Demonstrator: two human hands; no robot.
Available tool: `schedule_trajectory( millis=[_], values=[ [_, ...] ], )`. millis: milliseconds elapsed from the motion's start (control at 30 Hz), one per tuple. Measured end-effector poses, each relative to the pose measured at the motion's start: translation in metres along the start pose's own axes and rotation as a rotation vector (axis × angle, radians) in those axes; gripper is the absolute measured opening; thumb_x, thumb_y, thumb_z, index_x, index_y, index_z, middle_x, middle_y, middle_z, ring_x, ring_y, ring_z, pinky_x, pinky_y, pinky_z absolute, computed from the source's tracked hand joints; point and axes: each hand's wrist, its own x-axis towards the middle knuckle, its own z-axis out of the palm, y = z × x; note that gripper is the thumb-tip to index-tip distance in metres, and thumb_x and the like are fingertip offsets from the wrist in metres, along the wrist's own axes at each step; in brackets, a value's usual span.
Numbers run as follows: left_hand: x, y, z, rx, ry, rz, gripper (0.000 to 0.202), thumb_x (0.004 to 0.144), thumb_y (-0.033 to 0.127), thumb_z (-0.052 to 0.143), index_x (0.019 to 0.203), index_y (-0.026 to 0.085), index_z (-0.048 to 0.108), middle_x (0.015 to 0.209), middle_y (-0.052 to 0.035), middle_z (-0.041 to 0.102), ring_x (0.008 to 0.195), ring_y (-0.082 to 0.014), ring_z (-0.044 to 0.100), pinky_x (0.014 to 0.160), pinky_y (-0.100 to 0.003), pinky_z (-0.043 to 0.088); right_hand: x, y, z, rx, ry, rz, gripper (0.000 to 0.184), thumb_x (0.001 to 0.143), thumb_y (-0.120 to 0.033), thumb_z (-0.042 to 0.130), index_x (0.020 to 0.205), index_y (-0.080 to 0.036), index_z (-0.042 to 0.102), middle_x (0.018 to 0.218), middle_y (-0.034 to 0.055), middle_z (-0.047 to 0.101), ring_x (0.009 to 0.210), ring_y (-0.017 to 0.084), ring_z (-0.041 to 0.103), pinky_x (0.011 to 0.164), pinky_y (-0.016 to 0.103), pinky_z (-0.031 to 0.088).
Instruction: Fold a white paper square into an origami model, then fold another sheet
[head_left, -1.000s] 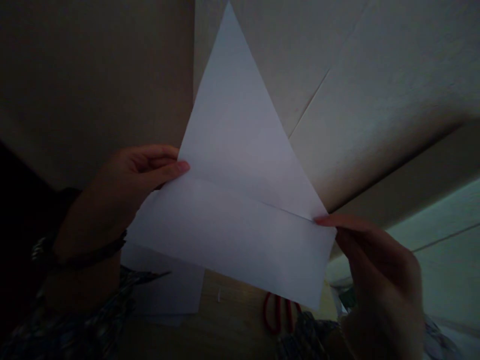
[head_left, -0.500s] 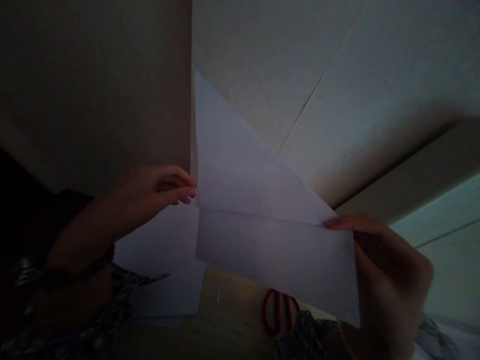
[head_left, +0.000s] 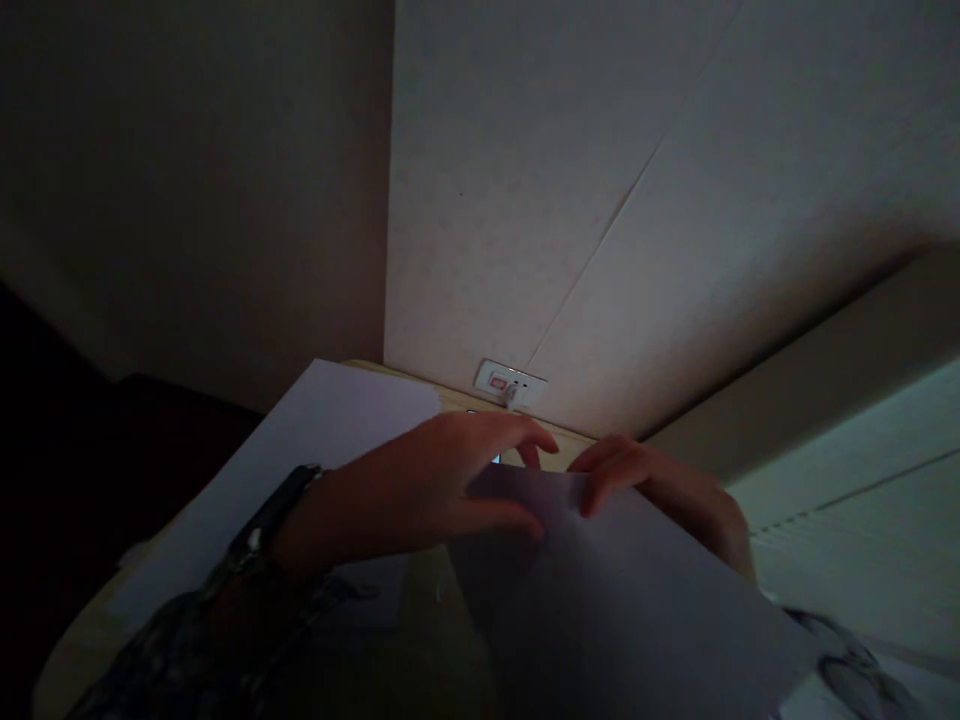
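A folded white paper sheet [head_left: 622, 600] lies low over the wooden table [head_left: 420, 640], its far edge at my fingers. My left hand [head_left: 435, 490] reaches across from the left, thumb and fingers pinching that far edge. My right hand [head_left: 660, 490] curls over the same edge from the right, fingertips pressed on the paper. A dark watch or bracelet [head_left: 270, 520] sits on my left wrist, above a patterned sleeve.
A second white sheet [head_left: 300, 450] lies on the table at the left, under my left arm. A wall socket [head_left: 510, 383] sits at the base of the pale wall behind the table. The room is dim; a dark shape fills the far left.
The folded paper came down from upright in the air to low over the table. Both hands moved together onto its far edge. The red scissors are now hidden.
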Motion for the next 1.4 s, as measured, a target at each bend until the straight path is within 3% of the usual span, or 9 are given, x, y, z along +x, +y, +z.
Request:
schedule_trajectory(
  millis=[133, 233, 400, 500, 567, 733, 1000, 1200, 1400],
  values=[
    [0.002, 0.006, -0.002, 0.020, 0.034, -0.033, 0.006, 0.080, 0.022, 0.066, 0.085, 0.020, 0.066, 0.083, 0.0016, 0.070, 0.077, -0.0153, 0.064, 0.068, -0.024, 0.045, -0.003, 0.006, 0.006, 0.003, 0.181, -0.018, 0.037, 0.081, -0.060, 0.056, 0.085, -0.026, 0.068, 0.081, 0.0015, 0.069, 0.070, 0.020, 0.065, 0.057, 0.028, 0.050],
    [0.001, 0.003, -0.010, -0.021, 0.293, -0.102, 0.005, 0.076, 0.022, 0.067, 0.073, 0.020, 0.065, 0.073, 0.0028, 0.066, 0.070, -0.0151, 0.062, 0.065, -0.025, 0.045, -0.007, 0.013, 0.007, -0.016, 0.418, 0.032, 0.035, 0.083, -0.048, 0.059, 0.113, -0.031, 0.061, 0.096, 0.0030, 0.070, 0.079, 0.022, 0.068, 0.055, 0.027, 0.052],
    [0.000, -0.007, -0.018, -0.398, 0.755, -0.209, 0.009, 0.072, 0.028, 0.073, 0.074, 0.020, 0.068, 0.068, 0.0026, 0.066, 0.066, -0.0156, 0.062, 0.061, -0.025, 0.048, -0.007, 0.021, 0.001, -0.041, 0.706, 0.073, 0.027, 0.091, -0.037, 0.051, 0.112, -0.025, 0.063, 0.104, 0.0061, 0.070, 0.089, 0.020, 0.066, 0.076, 0.034, 0.054],
    [0.004, -0.006, -0.020, -0.651, 0.961, -0.142, 0.010, 0.074, 0.019, 0.071, 0.083, 0.021, 0.070, 0.081, 0.0021, 0.072, 0.076, -0.0152, 0.065, 0.067, -0.024, 0.050, -0.005, 0.029, -0.002, 0.047, 0.740, 0.100, 0.033, 0.096, -0.041, 0.041, 0.112, -0.023, 0.064, 0.100, 0.0062, 0.071, 0.086, 0.018, 0.067, 0.075, 0.033, 0.054],
    [0.007, -0.005, -0.021, -0.757, 1.033, -0.139, 0.013, 0.073, 0.014, 0.070, 0.085, 0.020, 0.069, 0.084, 0.0021, 0.073, 0.079, -0.0146, 0.065, 0.070, -0.024, 0.051, -0.002, 0.036, -0.003, 0.052, 0.637, 0.105, 0.036, 0.093, -0.047, 0.045, 0.115, -0.023, 0.060, 0.101, 0.0075, 0.071, 0.082, 0.019, 0.069, 0.069, 0.033, 0.056],
    [0.010, -0.007, -0.023, -0.941, 1.085, -0.143, 0.018, 0.073, 0.013, 0.067, 0.091, 0.017, 0.068, 0.083, -0.0006, 0.073, 0.077, -0.0166, 0.068, 0.069, -0.026, 0.054, 0.009, 0.044, 0.002, 0.108, 0.463, 0.077, 0.055, 0.083, -0.054, 0.059, 0.130, -0.028, 0.048, 0.107, 0.0080, 0.069, 0.092, 0.022, 0.068, 0.075, 0.036, 0.058],
    [0.013, -0.007, -0.018, -1.058, 1.166, -0.096, 0.022, 0.077, 0.009, 0.062, 0.096, 0.018, 0.070, 0.091, 0.0007, 0.074, 0.088, -0.0153, 0.068, 0.086, -0.027, 0.055, 0.014, 0.033, 0.010, 0.316, 0.418, 0.151, 0.037, 0.074, -0.046, 0.072, 0.107, -0.028, 0.065, 0.092, 0.0018, 0.072, 0.083, 0.018, 0.068, 0.075, 0.031, 0.057],
    [0.016, -0.005, -0.011, -1.108, 1.126, -0.104, 0.027, 0.075, 0.010, 0.066, 0.101, 0.018, 0.069, 0.097, -0.0014, 0.074, 0.101, -0.0191, 0.067, 0.091, -0.031, 0.053, 0.021, 0.029, 0.018, 0.309, 0.550, 0.187, 0.011, 0.072, -0.031, 0.076, 0.082, -0.026, 0.072, 0.074, -0.0019, 0.072, 0.073, 0.015, 0.067, 0.065, 0.024, 0.053],
    [0.013, -0.012, -0.019, -1.042, 1.094, -0.103, 0.026, 0.071, 0.012, 0.070, 0.096, 0.017, 0.071, 0.096, -0.0022, 0.075, 0.086, -0.0163, 0.069, 0.076, -0.025, 0.057, 0.015, 0.028, 0.013, 0.229, 0.627, 0.187, 0.009, 0.074, -0.031, 0.073, 0.076, -0.023, 0.070, 0.069, -0.0003, 0.070, 0.064, 0.016, 0.064, 0.056, 0.025, 0.049]
  ],
)
